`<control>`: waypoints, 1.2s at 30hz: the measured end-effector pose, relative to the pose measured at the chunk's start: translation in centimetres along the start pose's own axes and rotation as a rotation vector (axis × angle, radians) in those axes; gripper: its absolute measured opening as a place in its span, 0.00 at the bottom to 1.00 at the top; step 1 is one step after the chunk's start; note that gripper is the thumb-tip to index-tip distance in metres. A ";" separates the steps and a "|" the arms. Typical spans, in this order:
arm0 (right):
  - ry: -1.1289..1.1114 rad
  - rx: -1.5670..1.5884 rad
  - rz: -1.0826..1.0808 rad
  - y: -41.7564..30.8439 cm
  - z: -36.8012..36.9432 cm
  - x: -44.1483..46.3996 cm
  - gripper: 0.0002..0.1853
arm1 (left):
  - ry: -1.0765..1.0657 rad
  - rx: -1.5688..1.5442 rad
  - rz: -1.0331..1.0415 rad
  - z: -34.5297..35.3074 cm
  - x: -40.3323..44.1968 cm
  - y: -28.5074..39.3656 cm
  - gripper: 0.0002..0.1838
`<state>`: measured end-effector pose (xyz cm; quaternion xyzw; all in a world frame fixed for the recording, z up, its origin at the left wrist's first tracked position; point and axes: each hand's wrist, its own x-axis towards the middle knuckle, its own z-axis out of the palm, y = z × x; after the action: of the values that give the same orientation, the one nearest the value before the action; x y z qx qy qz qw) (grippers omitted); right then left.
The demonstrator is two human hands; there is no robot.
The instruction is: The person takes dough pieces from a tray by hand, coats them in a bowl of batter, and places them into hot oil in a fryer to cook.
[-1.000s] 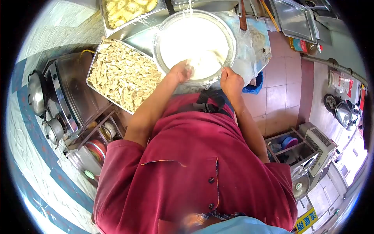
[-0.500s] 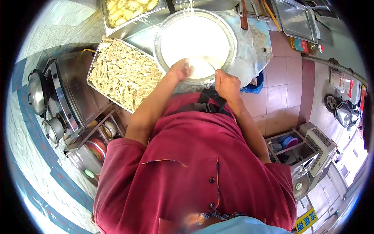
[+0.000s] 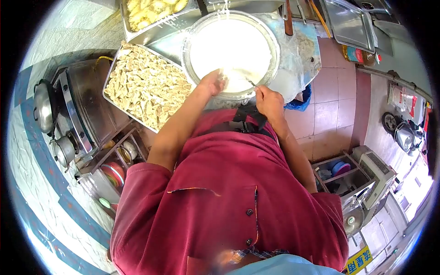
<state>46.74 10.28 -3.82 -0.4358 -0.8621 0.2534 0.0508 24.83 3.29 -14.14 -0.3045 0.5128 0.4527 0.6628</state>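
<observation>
A large round basin (image 3: 277, 55) holds a white, overexposed batter-like mass. At its near left rim is my left hand (image 3: 213, 83), fingers curled over the inner edge; what they grip, if anything, is lost in the glare. My right hand (image 3: 269, 101) is closed on the thin handle of a utensil (image 3: 250, 82) at the near right rim, and the utensil's far end goes into the white mass. To the left of the basin lies a metal tray (image 3: 123, 111) heaped with pale brown strips (image 3: 146, 85).
Behind stands another tray with yellowish pieces (image 3: 153, 11). A brown-handled tool (image 3: 288, 20) lies at the back right, beside clear plastic (image 3: 293, 50). A blue-lined bin (image 3: 300, 101) is right of my right hand. Pots (image 3: 45, 107) and a stove stand at the left.
My right hand with the utensil has moved left along the near rim, then slightly back right. My left hand has stayed almost in place.
</observation>
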 end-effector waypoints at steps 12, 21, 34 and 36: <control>-0.042 0.040 0.155 2.4 2.5 0.3 0.12 | -0.047 0.042 0.091 0.5 -0.9 -0.4 0.13; -0.198 1.285 0.701 3.1 0.7 4.8 0.08 | -0.266 0.058 0.158 1.3 -3.9 -0.4 0.10; -0.177 1.275 0.656 5.2 0.7 6.1 0.11 | -0.384 -0.035 0.178 3.4 -2.8 6.1 0.14; -0.168 1.173 0.587 5.4 1.1 5.2 0.11 | -0.347 0.029 0.225 5.8 -3.0 11.2 0.13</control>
<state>47.18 16.55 -8.04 -0.5315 -0.4275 0.7175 0.1411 16.77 11.96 -8.89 -0.1532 0.4281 0.5621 0.6909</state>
